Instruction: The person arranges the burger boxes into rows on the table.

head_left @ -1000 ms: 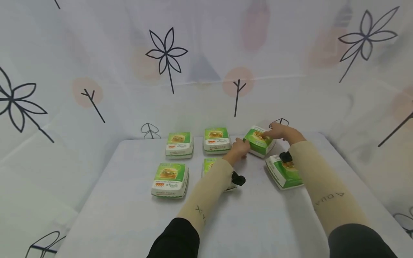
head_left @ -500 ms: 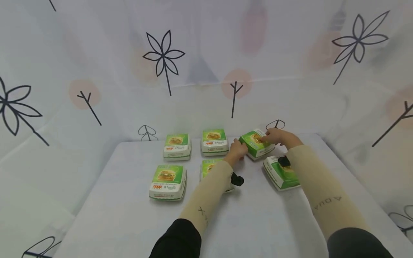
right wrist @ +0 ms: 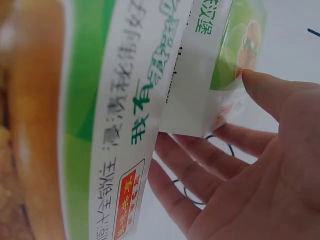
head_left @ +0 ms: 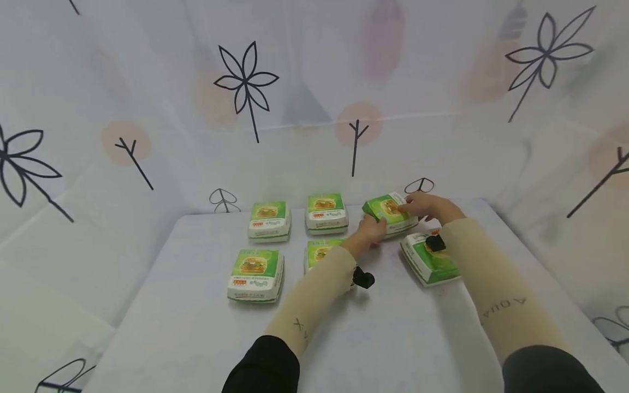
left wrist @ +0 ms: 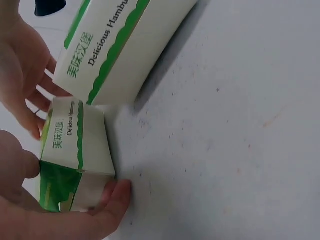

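Observation:
A green-and-white burger box (head_left: 388, 210) sits at the back right of the table, turned askew, with both hands on it. My left hand (head_left: 369, 233) grips its near left corner; the left wrist view shows the thumb (left wrist: 29, 162) on the upper edge and fingers (left wrist: 117, 202) curled low round the side. On the right end, my right hand (head_left: 428, 206) holds the same box (right wrist: 192, 95), thumb (right wrist: 265, 92) on the lid and fingers (right wrist: 195, 170) below along the side. Another burger box (head_left: 432, 262) lies just in front, also askew, partly covered by the right sleeve.
Two more burger boxes, a left one (head_left: 269, 221) and a middle one (head_left: 326, 214), stand in the back row. In front are a left box (head_left: 255, 275) and a middle box (head_left: 319, 250), mostly behind the left forearm. A patterned cloth (head_left: 304, 153) hangs behind the white table (head_left: 187, 327).
The back right box has turned a little, its white printed side now facing more forward. My left hand has slid right and nearer along its corner. The other boxes keep their places.

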The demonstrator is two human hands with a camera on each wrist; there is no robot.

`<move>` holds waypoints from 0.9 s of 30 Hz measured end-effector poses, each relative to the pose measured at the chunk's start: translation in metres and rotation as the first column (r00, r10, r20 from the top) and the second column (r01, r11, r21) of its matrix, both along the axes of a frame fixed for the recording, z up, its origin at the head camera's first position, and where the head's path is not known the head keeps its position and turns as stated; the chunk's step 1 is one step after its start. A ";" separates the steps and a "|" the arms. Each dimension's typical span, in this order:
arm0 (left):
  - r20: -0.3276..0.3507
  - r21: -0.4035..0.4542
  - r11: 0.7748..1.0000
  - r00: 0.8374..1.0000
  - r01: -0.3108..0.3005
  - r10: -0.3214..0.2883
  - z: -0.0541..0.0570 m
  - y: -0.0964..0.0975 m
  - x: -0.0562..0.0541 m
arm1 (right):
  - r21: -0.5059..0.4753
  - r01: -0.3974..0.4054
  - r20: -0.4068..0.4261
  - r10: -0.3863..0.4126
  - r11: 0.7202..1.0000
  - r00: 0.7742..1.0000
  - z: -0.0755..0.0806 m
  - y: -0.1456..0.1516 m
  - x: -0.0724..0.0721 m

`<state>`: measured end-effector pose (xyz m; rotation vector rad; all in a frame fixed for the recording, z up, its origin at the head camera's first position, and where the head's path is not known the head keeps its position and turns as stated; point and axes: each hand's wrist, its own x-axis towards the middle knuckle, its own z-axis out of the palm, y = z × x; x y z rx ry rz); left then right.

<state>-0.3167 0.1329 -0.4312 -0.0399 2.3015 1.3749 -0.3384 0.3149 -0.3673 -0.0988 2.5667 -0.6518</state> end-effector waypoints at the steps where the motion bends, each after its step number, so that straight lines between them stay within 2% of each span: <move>1: -0.003 -0.014 1.000 1.000 0.013 -0.013 0.000 -0.002 -0.001 | 0.001 0.004 0.005 -0.004 1.000 1.000 0.000 -0.001 0.000; 6: -0.013 -0.037 0.997 0.998 0.061 -0.061 0.006 -0.010 -0.005 | 0.019 0.045 0.040 -0.046 0.999 0.998 0.000 -0.005 0.001; 10: -0.006 -0.012 0.998 0.998 0.057 -0.057 0.006 -0.011 -0.003 | 0.024 0.064 0.027 -0.065 0.998 0.998 0.003 -0.004 0.002; 15: 0.019 0.023 0.999 0.999 0.037 -0.037 0.004 -0.002 0.007 | -0.059 0.066 -0.003 -0.066 0.996 0.998 0.003 -0.003 -0.001; 19: 0.008 0.034 0.999 1.000 0.021 -0.021 0.002 0.005 0.010 | -0.041 0.052 -0.006 -0.053 0.998 0.999 -0.001 -0.003 -0.005; 23: -0.050 -0.014 1.000 0.999 -0.019 0.019 0.000 0.006 0.004 | 0.009 0.053 -0.022 -0.053 0.999 0.998 -0.005 -0.003 -0.006; 27: -0.093 -0.037 0.996 0.993 -0.081 0.078 -0.001 0.002 -0.005 | 0.011 0.061 -0.024 -0.061 0.998 0.998 -0.005 -0.003 -0.005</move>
